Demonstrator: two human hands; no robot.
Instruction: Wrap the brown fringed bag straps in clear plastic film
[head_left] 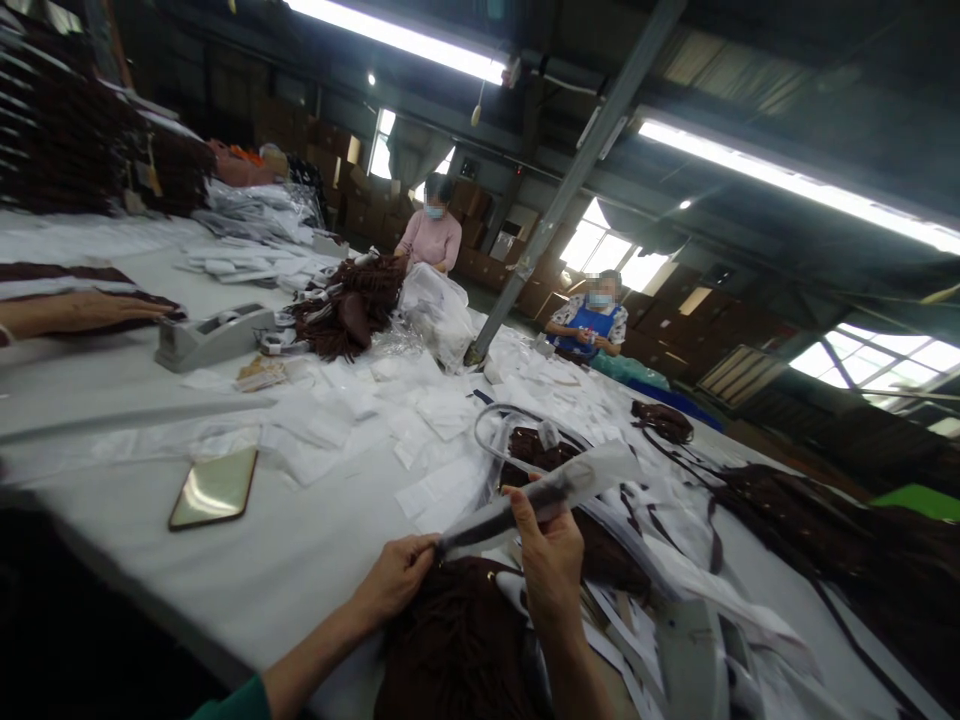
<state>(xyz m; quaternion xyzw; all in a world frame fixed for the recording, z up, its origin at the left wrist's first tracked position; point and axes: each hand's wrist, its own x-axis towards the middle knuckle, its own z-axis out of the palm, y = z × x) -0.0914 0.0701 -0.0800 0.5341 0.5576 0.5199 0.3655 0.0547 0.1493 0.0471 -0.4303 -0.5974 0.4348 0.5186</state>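
A dark strap in a translucent plastic sleeve [585, 478] stretches between my two hands, tilted up to the right. At its lower end, my left hand [397, 577] is closed in a pinch. Further up, my right hand [551, 550] grips the sleeve between thumb and fingers. Below them lies a dark brown fringed bag [457, 625], partly hidden by my right wrist. Just beyond the sleeve sits more brown fringed material [540, 447], beside a looped, pale-wrapped handle [487, 425].
A phone [214, 488] lies left on the white table [315, 540]. Grey tape dispensers stand at left [217, 335] and lower right [690, 650]. White packets [442, 410] spread across the middle, near a metal post [540, 230]. Another person's hand [97, 312] rests far left; two masked people work beyond.
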